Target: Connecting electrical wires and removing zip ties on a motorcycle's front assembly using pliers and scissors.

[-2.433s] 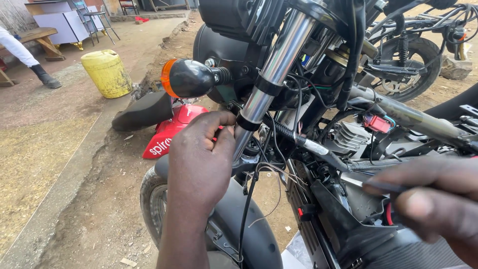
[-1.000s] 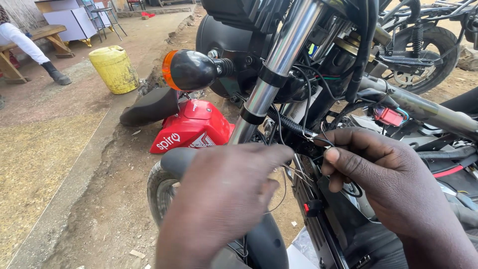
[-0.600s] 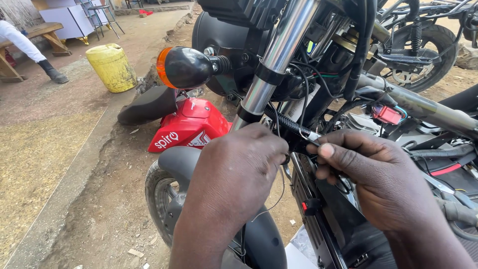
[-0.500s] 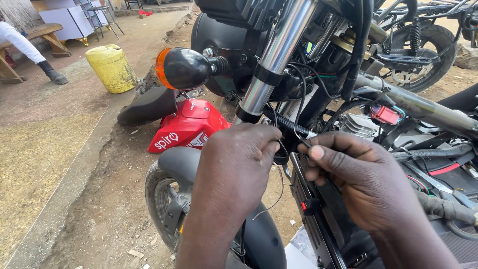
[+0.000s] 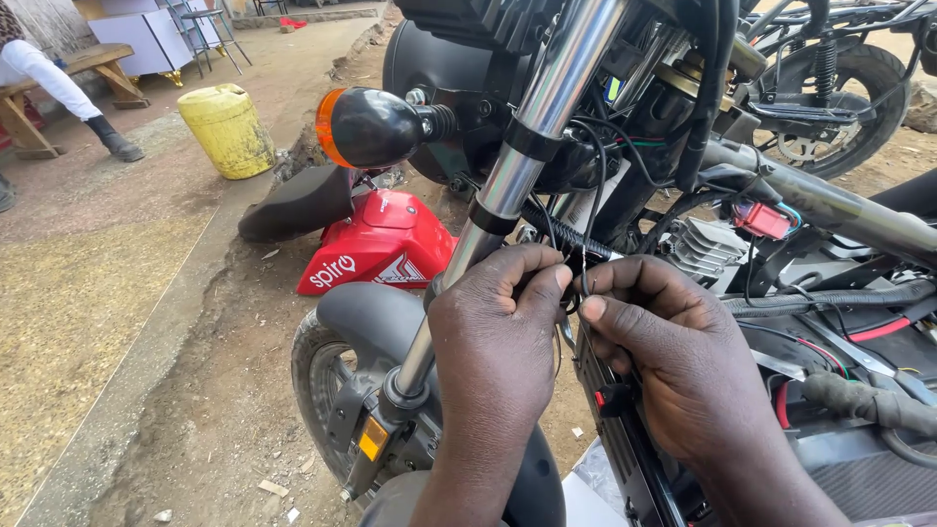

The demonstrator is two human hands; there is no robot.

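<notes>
While both hands meet just right of the chrome fork tube (image 5: 547, 127), the left hand (image 5: 498, 342) and right hand (image 5: 673, 361) each close their grip on the thin black wires (image 5: 576, 283); working them well likely means short, gentle pulls, clear of the fork. Left of the fork lie a red body panel (image 5: 386, 249) and, further, a yellow jerrycan (image 5: 226, 129)

Head camera; looking down, close.

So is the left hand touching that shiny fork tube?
Cannot tell. In the head view the left hand overlaps the chrome fork tube and hides where they would meet.
</notes>
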